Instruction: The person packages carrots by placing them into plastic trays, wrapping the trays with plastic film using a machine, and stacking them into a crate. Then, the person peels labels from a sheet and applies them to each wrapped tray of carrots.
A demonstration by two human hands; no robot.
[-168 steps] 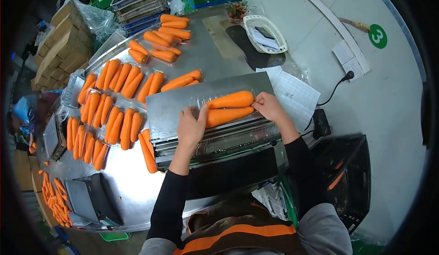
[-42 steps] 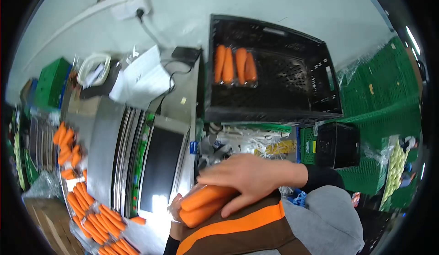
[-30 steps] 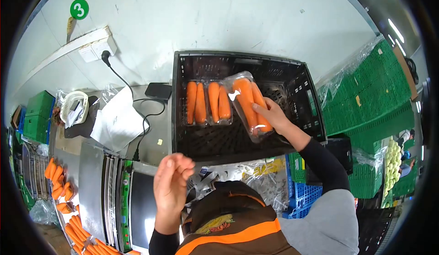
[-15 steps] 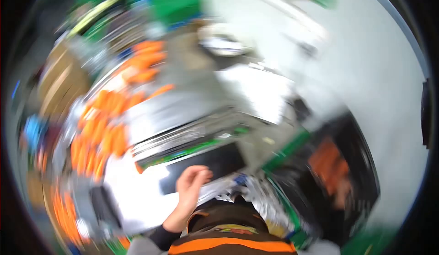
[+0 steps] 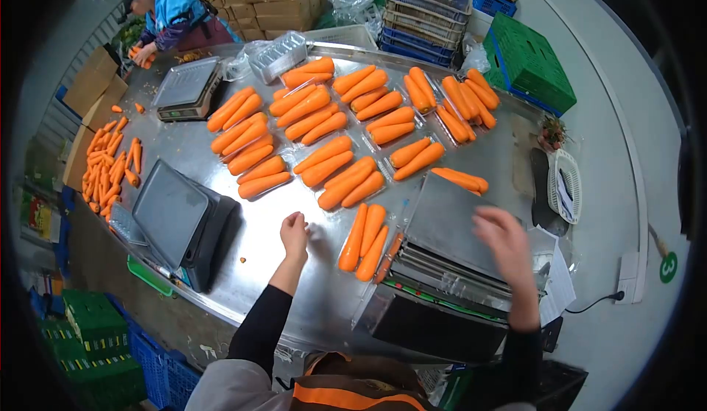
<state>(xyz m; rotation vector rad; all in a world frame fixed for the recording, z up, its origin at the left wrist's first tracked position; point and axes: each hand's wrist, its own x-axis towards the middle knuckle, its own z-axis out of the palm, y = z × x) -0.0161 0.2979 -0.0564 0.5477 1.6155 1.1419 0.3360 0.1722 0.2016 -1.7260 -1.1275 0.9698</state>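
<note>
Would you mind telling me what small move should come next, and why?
Probably the left hand should reach for the carrot pack just left of the metal machine: that hand looks empty, the pack lies between the two, and the visible top plate looks bare.

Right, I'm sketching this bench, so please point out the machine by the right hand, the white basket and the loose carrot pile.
Machine (image 5: 445, 218): head view, on its metal top.
White basket (image 5: 575, 183): head view, on its side.
Loose carrot pile (image 5: 104, 178): head view, near its middle.
</note>
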